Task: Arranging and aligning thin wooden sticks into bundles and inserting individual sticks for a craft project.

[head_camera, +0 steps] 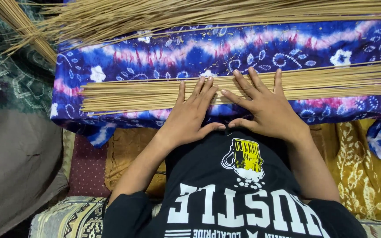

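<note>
A flat row of several thin tan sticks (128, 94) lies side by side across a blue, purple and pink patterned cloth (225, 48). My left hand (190, 115) rests palm down on the sticks, fingers spread and pointing away from me. My right hand (265, 109) lies flat beside it on the same sticks, fingers apart. The thumbs nearly meet near my chest. Neither hand grips anything.
A loose heap of more sticks (164, 13) lies across the far edge, fanning to the upper left. A grey cloth (9, 163) is at the left, a yellow patterned cloth (367, 172) at the right, and a woven mat (67, 218) below.
</note>
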